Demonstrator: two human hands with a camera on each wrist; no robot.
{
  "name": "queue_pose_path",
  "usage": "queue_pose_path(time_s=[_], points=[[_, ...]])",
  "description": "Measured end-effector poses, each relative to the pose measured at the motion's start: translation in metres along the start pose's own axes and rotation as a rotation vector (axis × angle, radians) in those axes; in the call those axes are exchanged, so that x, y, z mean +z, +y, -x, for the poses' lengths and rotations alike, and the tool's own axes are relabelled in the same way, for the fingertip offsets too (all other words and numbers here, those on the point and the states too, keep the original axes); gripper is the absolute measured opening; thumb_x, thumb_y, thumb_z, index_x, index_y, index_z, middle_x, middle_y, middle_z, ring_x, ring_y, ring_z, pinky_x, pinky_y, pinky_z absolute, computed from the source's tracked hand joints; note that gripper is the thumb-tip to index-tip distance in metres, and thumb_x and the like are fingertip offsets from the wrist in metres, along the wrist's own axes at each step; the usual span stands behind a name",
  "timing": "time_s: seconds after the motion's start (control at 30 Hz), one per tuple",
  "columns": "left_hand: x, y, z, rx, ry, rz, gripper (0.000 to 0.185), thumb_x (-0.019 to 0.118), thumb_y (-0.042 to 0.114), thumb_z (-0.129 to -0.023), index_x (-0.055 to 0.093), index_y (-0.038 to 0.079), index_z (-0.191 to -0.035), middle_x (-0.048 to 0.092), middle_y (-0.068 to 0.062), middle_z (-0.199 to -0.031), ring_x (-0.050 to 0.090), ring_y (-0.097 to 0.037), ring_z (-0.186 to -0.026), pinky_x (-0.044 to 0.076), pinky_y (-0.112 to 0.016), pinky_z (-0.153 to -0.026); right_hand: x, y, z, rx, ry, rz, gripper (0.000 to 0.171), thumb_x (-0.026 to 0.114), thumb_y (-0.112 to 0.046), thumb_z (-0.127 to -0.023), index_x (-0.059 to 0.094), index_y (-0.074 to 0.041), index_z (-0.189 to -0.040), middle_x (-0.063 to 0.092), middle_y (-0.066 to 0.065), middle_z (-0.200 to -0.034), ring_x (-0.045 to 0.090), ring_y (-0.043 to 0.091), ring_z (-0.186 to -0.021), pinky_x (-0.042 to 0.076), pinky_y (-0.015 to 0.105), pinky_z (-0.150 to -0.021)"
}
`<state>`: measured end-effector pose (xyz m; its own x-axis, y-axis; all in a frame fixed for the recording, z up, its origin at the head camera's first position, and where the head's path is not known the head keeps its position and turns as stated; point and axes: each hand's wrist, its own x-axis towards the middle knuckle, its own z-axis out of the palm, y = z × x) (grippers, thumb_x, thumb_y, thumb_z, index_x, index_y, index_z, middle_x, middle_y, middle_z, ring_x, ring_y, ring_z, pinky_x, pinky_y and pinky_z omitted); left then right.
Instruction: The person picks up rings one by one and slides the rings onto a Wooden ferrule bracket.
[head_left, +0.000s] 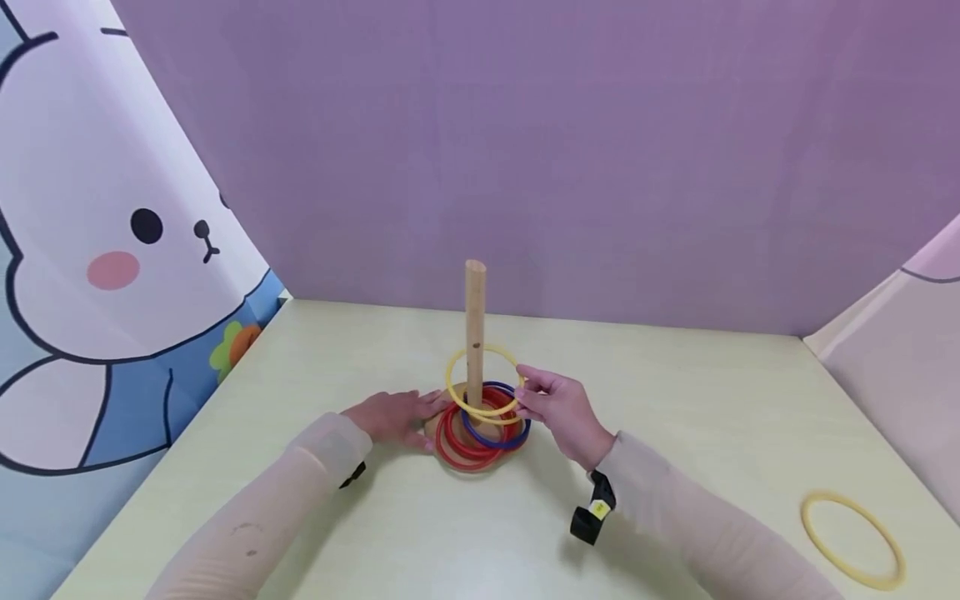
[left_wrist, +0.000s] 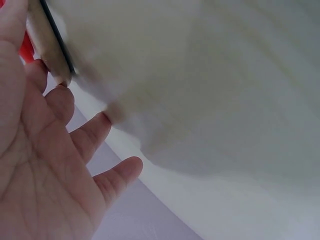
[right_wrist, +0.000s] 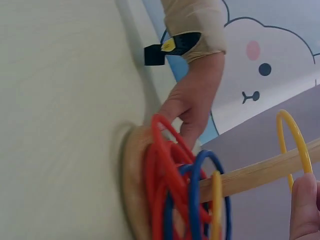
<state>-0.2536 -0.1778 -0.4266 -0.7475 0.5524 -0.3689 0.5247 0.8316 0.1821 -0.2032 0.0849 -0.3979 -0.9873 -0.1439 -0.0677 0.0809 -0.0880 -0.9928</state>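
Observation:
A wooden peg stands upright on a round wooden base. Around its foot lie several red rings, blue rings and a yellow ring, loosely stacked. My right hand pinches another yellow ring by its right side, between thumb and fingers. This ring encircles the peg, above the stack. With fingers spread, my left hand touches the left edge of the base; in the left wrist view its outer fingers hold nothing.
One more yellow ring lies flat on the pale table at the near right. Behind the table hangs a purple cloth. A cartoon-printed cloth borders the left side, with a pale one on the right.

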Motion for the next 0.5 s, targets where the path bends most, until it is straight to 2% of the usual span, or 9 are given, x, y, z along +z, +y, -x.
queue_pose_path(time_s=[0.17,0.33,0.5], points=[[0.0,-0.002,0.0,-0.017,0.008,-0.016,0.084,0.067,0.05,-0.087,0.026,0.024,-0.155,0.025,-0.001,-0.16,0.032,-0.039,-0.141,0.033,-0.058,-0.108,-0.001,0.011,0.001,-0.006,-0.004,0.001,0.045,0.053,0.01,-0.094,0.042,0.016,-0.138,0.055,0.002,-0.087,0.062,0.004,-0.07,0.055,0.016,-0.069],[0.0,-0.002,-0.001,0.001,0.009,-0.019,0.082,0.065,0.051,-0.088,0.028,0.02,-0.155,0.025,-0.004,-0.16,0.032,-0.04,-0.141,0.034,-0.058,-0.107,-0.004,0.016,0.001,0.003,0.017,0.021,0.044,0.053,0.01,-0.094,0.044,0.016,-0.136,0.056,0.002,-0.085,0.062,0.004,-0.068,0.054,0.015,-0.067],[0.003,-0.002,-0.003,-0.001,0.007,-0.014,0.083,0.065,0.052,-0.088,0.027,0.02,-0.155,0.025,-0.003,-0.16,0.031,-0.039,-0.141,0.033,-0.058,-0.108,-0.006,0.023,0.0,0.019,0.001,0.045,0.044,0.054,0.008,-0.094,0.043,0.016,-0.136,0.055,0.002,-0.085,0.063,0.004,-0.068,0.054,0.015,-0.066]])
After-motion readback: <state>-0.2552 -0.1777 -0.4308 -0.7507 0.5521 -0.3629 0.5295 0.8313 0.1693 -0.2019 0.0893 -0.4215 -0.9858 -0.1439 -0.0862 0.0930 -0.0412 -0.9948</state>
